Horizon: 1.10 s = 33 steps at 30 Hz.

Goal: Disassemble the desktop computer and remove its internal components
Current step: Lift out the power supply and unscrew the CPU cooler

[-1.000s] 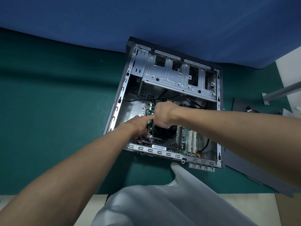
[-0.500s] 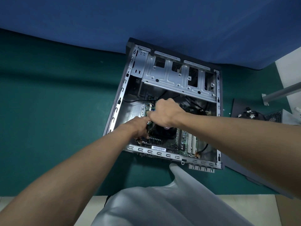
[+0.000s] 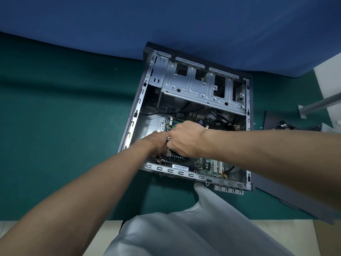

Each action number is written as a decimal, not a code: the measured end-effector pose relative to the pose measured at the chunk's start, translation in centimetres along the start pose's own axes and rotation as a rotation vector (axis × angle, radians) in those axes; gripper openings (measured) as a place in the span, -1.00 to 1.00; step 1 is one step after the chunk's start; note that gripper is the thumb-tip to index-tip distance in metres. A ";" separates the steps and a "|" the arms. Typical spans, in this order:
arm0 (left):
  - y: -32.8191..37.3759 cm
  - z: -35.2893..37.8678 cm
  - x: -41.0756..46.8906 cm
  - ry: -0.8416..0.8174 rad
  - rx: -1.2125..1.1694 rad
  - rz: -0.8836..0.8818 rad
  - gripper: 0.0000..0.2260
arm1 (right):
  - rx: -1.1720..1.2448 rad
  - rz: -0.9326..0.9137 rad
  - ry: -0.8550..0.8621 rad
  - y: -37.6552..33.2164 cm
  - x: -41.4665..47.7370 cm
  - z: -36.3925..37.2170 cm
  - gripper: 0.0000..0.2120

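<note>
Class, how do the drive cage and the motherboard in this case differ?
The drive cage is bare silver metal with cut-outs; the motherboard is green and crowded with parts. The cage stands in full view at the far end; the motherboard lies deeper, partly under the left hand and right hand. Both sit inside the case.

You reach the case (image 3: 135,115) only from above; the drive cage (image 3: 193,87) roofs its far end, cables (image 3: 151,114) cross the left bay.

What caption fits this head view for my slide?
Left hand and right hand work at the black cooler inside an open computer case on a green table.
</note>
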<state>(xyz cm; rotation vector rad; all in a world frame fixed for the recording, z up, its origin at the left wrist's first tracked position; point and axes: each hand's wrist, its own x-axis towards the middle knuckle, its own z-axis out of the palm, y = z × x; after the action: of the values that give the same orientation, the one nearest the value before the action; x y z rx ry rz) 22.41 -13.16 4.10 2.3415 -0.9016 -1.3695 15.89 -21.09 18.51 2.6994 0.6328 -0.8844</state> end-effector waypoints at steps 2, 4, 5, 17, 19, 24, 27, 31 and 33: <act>0.1 0.1 0.1 0.010 -0.046 -0.017 -0.83 | 0.069 0.018 0.026 0.3 0.5 -0.5 -0.71; 0.1 0.1 0.1 0.020 0.004 -0.012 -0.79 | 0.264 0.136 0.051 1.1 0.8 -0.7 -0.84; 0.1 0.0 0.0 0.021 0.023 -0.006 -0.74 | 0.362 0.208 0.065 1.3 0.9 -0.6 -0.87; -0.1 -0.2 0.0 0.004 -0.023 0.020 -0.27 | 0.479 0.413 -0.067 1.8 0.4 0.3 -0.71; -0.1 -0.1 0.0 0.009 -0.016 0.013 -0.37 | 0.204 0.151 -0.028 1.8 -0.3 0.3 -0.76; 0.0 -0.2 -0.1 0.015 -0.001 0.000 -0.44 | 0.205 0.087 0.042 1.9 -0.1 0.4 -0.80; 0.2 -0.3 -0.2 0.007 0.009 0.011 -0.34 | 0.645 0.442 0.006 2.2 0.8 0.6 -0.64; 0.3 -0.4 -0.3 -0.017 -0.014 0.029 -0.19 | 1.347 0.907 -0.174 2.4 1.4 0.8 -0.76; 0.1 -0.3 -0.2 -0.007 -0.027 0.038 -0.18 | 1.255 0.880 -0.207 2.1 1.4 0.6 -0.80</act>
<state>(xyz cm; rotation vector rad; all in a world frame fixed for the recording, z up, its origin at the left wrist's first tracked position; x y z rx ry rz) 22.53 -13.14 4.46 2.2892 -0.9189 -1.3676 17.60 -22.72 17.39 3.0747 -1.5459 -1.4882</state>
